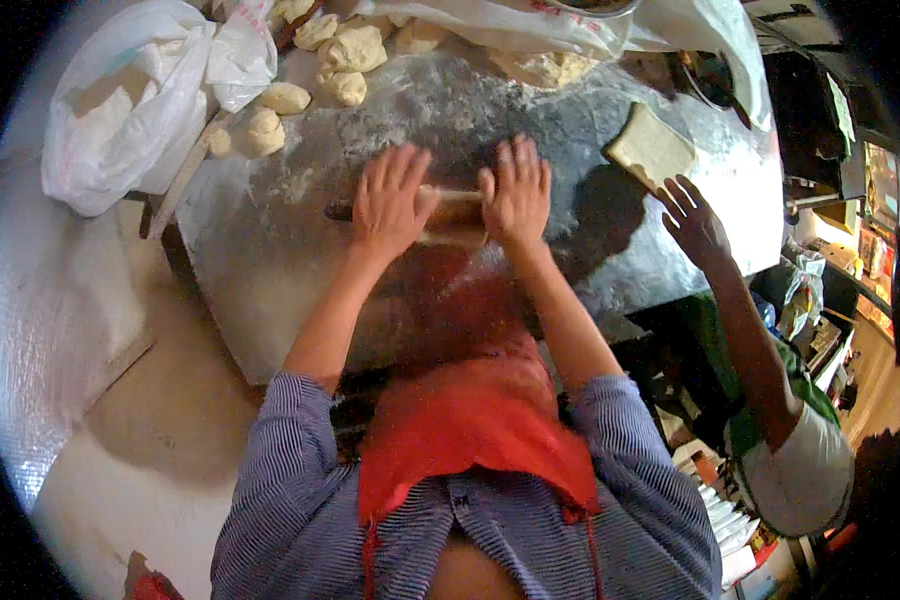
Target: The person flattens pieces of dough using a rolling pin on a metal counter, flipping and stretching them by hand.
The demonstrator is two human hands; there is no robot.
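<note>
My left hand [390,200] and my right hand [515,190] lie palm down on a dark wooden rolling pin [455,205], fingers stretched out. Pale dough [450,236] shows under the pin, partly hidden. Both hands are over the middle of a floury metal table [250,250]. To the right, a square, flattened piece of dough [650,145] lies near another person's hand [695,225], whose fingers are spread.
Several dough pieces [350,50], a pale stick [185,175] and a white plastic bag [120,130] sit at the back left. More plastic [660,30] covers the back. A co-worker's arm [760,370] reaches in from the right, beside shelves of goods.
</note>
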